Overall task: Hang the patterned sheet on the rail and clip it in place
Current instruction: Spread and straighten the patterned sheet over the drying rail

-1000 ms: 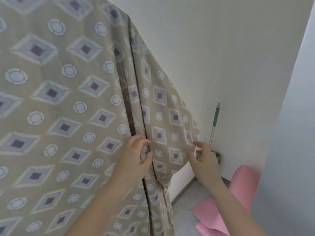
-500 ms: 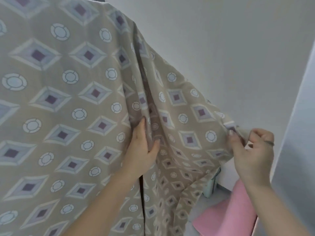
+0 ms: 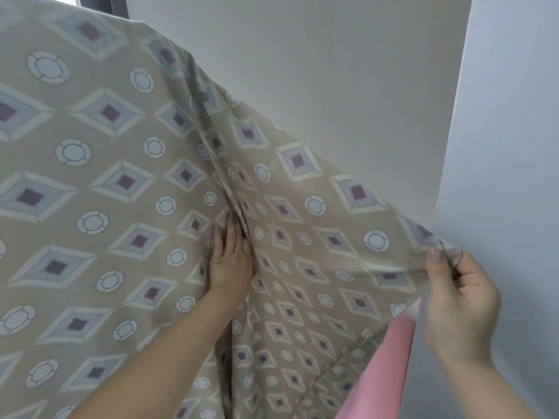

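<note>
Two raised hands (image 3: 231,261) on sheet (image 3: 90,182)

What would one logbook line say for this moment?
left hand flat against beige diamond-patterned fabric sheet beside a fold | right hand pinches sheet's edge, held out rightward | pink roll below right hand

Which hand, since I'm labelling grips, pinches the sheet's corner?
The right hand: it pinches a corner of the sheet, held out sideways. The left hand rests with straight fingers against the middle fold.
</note>
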